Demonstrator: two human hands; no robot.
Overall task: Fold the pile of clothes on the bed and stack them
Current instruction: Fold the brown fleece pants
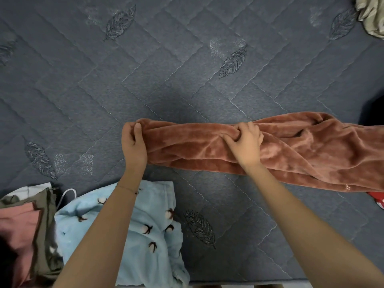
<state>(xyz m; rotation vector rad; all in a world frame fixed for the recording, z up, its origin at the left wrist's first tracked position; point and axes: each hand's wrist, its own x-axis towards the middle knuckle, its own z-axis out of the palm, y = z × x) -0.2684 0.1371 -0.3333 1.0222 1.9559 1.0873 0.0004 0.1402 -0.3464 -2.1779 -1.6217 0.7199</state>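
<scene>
2 bare hands hold a rust-brown fleece garment (207, 148). It is plush and shiny, gathered into a long band that lies across the quilted grey-blue bed cover (187, 48) and runs off the right edge of view. The left hand (133, 142) grips the garment's left end, fingers curled round the edge. The right hand (248, 142) sits near the garment's middle, fingers bent, pinching a ridge of pile. Both forearms reach in from below, and a thin bracelet (129, 189) circles the left wrist. The cover is stitched in wavy diamonds with embroidered leaves.

Below the garment's left end lies a folded light-blue fleece piece (153, 246) printed with small dark-and-white motifs. Left of that sit an olive cloth (44, 235) and a pink cloth (18, 225). Far above the garment's right end lies a crumpled beige cloth (372, 15). A small tag (347, 187) on the garment's lower edge is too small to read.
</scene>
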